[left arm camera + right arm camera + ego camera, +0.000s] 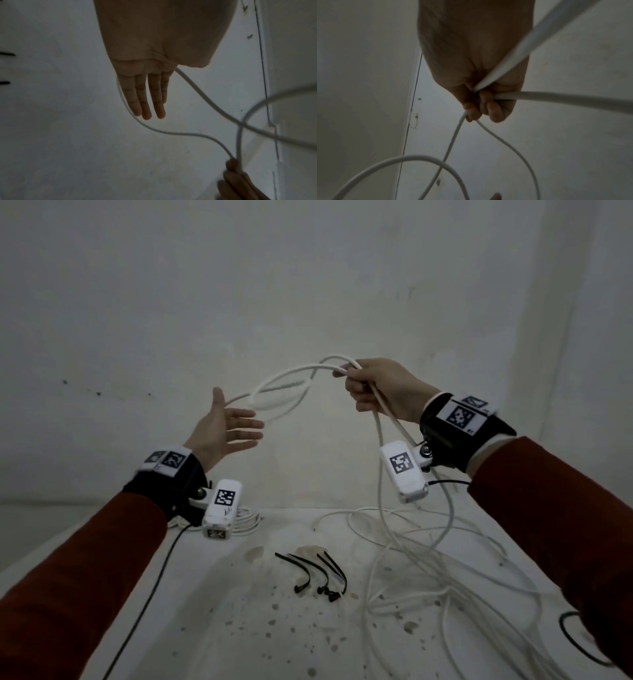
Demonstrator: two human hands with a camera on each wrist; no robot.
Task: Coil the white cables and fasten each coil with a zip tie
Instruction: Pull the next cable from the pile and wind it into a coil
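With the right hand (pixel 378 392) gripping the thin white round cable (pixel 284 392) mid-air and the left hand's fingers (pixel 245 428) spread flat, holding nothing, the loose loop could spring open or snag the tangle on the stained white surface (pixel 239 628).

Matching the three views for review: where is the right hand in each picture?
Head: right hand, upper right of centre, gripping the cable.
Left wrist: only its fingers, bottom right corner.
Right wrist: fills top centre, fist round the cable.
Shared landmark: the cable loop.
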